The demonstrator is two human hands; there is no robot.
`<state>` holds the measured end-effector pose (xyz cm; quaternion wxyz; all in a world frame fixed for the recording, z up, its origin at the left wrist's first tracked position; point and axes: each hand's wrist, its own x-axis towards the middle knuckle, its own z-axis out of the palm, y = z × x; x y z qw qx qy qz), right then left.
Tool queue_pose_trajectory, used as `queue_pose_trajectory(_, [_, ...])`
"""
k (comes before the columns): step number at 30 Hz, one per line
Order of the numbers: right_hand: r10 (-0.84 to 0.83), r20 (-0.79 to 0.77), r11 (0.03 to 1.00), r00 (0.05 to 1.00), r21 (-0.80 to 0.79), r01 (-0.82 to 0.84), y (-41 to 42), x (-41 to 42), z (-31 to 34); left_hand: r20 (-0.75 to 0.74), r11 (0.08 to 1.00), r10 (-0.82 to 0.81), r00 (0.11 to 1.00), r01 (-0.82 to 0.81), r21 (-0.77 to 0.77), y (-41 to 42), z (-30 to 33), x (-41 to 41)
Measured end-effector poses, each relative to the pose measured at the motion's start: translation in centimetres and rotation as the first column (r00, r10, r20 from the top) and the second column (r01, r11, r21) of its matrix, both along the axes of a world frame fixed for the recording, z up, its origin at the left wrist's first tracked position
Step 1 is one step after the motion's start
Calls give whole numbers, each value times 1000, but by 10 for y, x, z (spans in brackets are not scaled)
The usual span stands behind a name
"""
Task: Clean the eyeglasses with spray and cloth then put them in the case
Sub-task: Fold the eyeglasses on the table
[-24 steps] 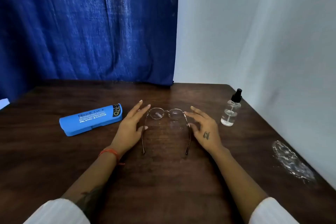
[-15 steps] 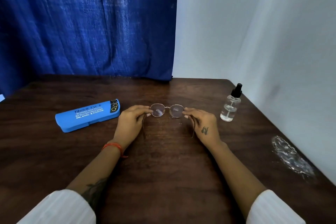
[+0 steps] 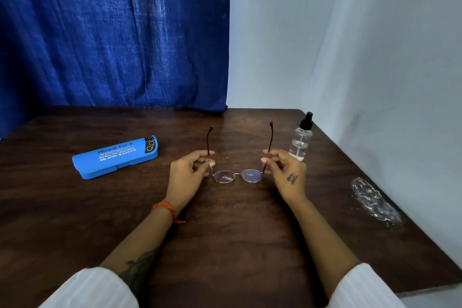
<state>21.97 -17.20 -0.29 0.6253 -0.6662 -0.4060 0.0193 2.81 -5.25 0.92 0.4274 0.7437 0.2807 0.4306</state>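
My fingers point(image 3: 212, 160) of the left hand point(image 3: 186, 177) pinch the left temple arm of the eyeglasses point(image 3: 237, 175), and the fingers of my right hand point(image 3: 285, 172) pinch the right temple arm in the same way, thumb against the forefinger, both close to the hinges. I hold the glasses by the arms and not by the lenses, I think, because a finger on the glass would leave a new mark before I clean it. The lenses hang low between my two hands and face me, and the temple tips point up and away from me, so both glasses are open to the spray.

The spray bottle point(image 3: 300, 141) stands upright just beyond my right fingers, very near, so the right hand can reach it easily. The blue case point(image 3: 115, 157) lies closed on the table point(image 3: 237, 245), well to the left of my left fingers. A crumpled clear wrapper point(image 3: 375, 201) lies far to the right, near the wall. I cannot see a cloth.

Half a second before, the glasses were lying on the table with the arms pointing toward me and my fingers only closing on the frame corners. Now they are lifted and turned over, with the arms pointing away.
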Motion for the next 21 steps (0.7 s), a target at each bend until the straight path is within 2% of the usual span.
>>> queue_pose_trajectory(7, [-3,-42,997,999,-81,-1,-2,-3,-1,-57,999,2,998,1,47,-3,-1,-2])
queue_pose_trajectory(12, [-153,65,978,986,-131,161,-32,-22,9,-76,996,23,997,-17,85,-11,-2,-16])
queue_pose_trajectory(15, [-135,120,987,983,-72,144,-54,-53,11,-103,993,7,995,6,120,-17,-3,-36])
queue_pose_trajectory(18, [-53,277,998,960,-27,62,-61,-91,15,-181,967,32,983,15,255,-21,0,-64])
queue_pose_trajectory(21, [32,474,999,880,13,-43,-49,-125,28,-232,872,155,960,-23,489,-15,8,-95])
